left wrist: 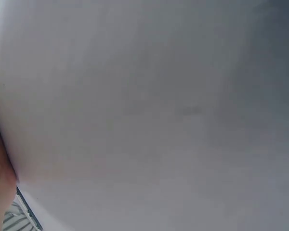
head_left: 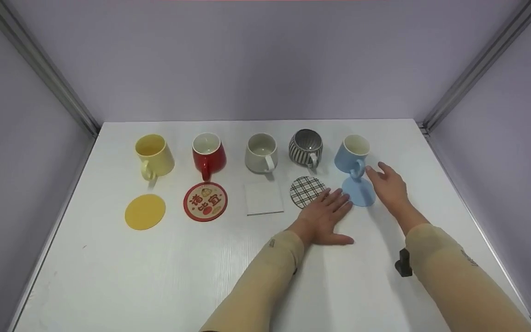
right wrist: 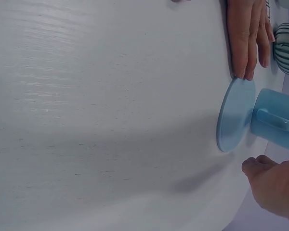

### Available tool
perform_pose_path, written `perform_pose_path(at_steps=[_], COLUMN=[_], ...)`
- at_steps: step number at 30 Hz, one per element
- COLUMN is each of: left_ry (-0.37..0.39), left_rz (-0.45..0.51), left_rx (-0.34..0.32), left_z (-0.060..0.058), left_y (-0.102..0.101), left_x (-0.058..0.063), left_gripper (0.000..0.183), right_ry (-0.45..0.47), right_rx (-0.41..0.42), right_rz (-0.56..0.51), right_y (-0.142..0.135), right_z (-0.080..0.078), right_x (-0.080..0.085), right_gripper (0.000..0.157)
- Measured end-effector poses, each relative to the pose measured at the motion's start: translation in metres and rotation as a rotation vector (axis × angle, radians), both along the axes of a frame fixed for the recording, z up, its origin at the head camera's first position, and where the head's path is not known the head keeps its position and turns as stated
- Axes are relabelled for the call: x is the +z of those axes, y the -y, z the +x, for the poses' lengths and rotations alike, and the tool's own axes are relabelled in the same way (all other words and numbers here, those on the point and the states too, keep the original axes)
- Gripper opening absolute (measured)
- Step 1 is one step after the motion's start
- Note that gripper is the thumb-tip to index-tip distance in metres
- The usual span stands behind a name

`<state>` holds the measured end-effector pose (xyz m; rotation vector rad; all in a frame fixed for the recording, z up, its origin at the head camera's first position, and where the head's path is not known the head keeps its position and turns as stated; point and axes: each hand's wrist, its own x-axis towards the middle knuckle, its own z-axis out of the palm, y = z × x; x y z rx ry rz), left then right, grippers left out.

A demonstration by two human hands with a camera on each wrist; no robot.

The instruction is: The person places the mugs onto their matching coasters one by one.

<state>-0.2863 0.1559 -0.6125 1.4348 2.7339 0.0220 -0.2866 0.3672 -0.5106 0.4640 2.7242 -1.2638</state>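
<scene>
At the far left of the table [head_left: 155, 276] stands a yellow mug [head_left: 159, 160], with a yellow coaster [head_left: 145, 212] on its near side. Next come a red mug [head_left: 212, 157] with a red coaster [head_left: 205, 202] near it, then a white mug [head_left: 257, 160] with a square coaster [head_left: 264, 198]. The striped mug [head_left: 302, 153] follows; the checked coaster [head_left: 306, 190] in front of it is partly covered by the left hand [head_left: 324, 219], which lies palm down, fingers straight and thumb spread, fingertips touching the left edge of the blue coaster [head_left: 360, 192]. Just beyond that coaster stands the blue mug [head_left: 347, 156], upright. The right hand [head_left: 389, 186] hovers just right of its handle, thumb and fingers parted, gripping nothing.
</scene>
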Motion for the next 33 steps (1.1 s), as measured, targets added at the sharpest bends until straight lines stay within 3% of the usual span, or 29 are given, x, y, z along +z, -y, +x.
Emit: perform_pose_path(at_steps=[10,26,33], left_ry=[-0.018,-0.035,-0.031], left_rz=[-0.013,0.026,0.032], left_rx=[0.005,0.004,0.008], left_z=[0.003,0.004,0.004], left_y=[0.001,0.005,0.005], left_x=[0.005,0.006,0.005], left_gripper=[0.111,0.108,0.109], right_ry=[-0.025,-0.066,-0.028], right_rx=[-0.083,-0.083,-0.082], right_rz=[0.014,0.072,0.080], right_y=[0.010,0.026,0.024], right_z=[-0.007,-0.029,-0.033], right_x=[0.006,0.004,0.002], right_gripper=[0.078,0.065,0.061])
